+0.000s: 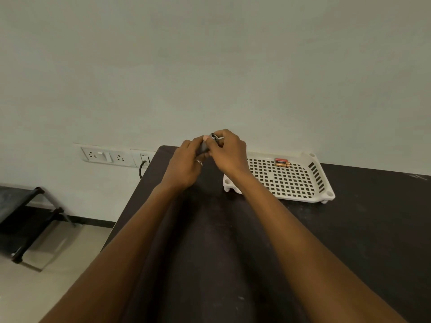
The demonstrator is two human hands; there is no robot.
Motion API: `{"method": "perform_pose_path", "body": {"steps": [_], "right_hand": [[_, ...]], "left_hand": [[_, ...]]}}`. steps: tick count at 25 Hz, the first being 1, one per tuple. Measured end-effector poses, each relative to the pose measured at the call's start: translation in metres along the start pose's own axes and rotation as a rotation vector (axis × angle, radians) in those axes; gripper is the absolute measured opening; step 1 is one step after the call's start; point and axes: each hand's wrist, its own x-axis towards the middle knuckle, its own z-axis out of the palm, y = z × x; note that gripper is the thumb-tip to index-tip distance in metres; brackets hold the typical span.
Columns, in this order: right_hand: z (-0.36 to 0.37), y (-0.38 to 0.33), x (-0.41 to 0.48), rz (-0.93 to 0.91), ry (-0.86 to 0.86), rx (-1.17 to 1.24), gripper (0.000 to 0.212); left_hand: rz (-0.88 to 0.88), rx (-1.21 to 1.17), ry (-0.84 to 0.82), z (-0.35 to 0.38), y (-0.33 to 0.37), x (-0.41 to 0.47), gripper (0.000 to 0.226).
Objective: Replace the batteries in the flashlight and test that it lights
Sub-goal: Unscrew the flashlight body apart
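Observation:
Both my hands are raised above the far end of the dark table (349, 229). My left hand (184, 164) grips the dark body of a small flashlight (203, 147). My right hand (229, 153) pinches the flashlight's round end piece (214, 137) between thumb and fingers. Most of the flashlight is hidden by my fingers, so I cannot tell whether the end piece is joined to the body. Two copper-and-black batteries (282, 162) lie side by side in the far part of a white perforated tray (312, 190) to the right of my hands.
The table's far edge runs along a pale wall. White wall sockets (105, 155) with a black cable (141, 167) sit left of the table. A black folding stand (25, 213) rests on the floor at the left.

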Motion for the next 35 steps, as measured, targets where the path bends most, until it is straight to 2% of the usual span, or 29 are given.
{"method": "perform_pose_path", "body": {"steps": [3, 7, 10, 12, 14, 17, 21, 24, 35], "right_hand": [[-0.034, 0.01, -0.037, 0.066, 0.041, 0.141, 0.021], [-0.072, 0.02, -0.085, 0.202, 0.082, 0.462, 0.012], [-0.09, 0.029, -0.111, 0.271, 0.113, 0.69, 0.011], [-0.099, 0.036, -0.13, 0.307, 0.112, 0.752, 0.012], [-0.103, 0.046, -0.147, 0.322, 0.108, 0.725, 0.016], [-0.109, 0.065, -0.161, 0.309, 0.126, 0.51, 0.03], [-0.108, 0.084, -0.17, 0.3, 0.147, 0.334, 0.037], [-0.102, 0.094, -0.17, 0.303, 0.143, 0.336, 0.034], [-0.101, 0.093, -0.162, 0.297, 0.194, 0.35, 0.04]], "left_hand": [[0.04, -0.022, -0.041, -0.003, 0.035, -0.032, 0.048], [-0.143, -0.168, -0.016, 0.004, 0.082, -0.074, 0.056], [-0.278, -0.478, -0.017, 0.01, 0.101, -0.098, 0.043], [-0.347, -0.667, -0.033, 0.013, 0.107, -0.111, 0.039], [-0.379, -0.738, -0.056, 0.017, 0.11, -0.124, 0.034], [-0.405, -0.763, -0.037, 0.033, 0.111, -0.136, 0.025], [-0.449, -0.783, 0.018, 0.052, 0.108, -0.142, 0.028], [-0.456, -0.803, 0.063, 0.057, 0.106, -0.139, 0.03], [-0.404, -0.608, -0.036, 0.058, 0.109, -0.137, 0.034]]}}
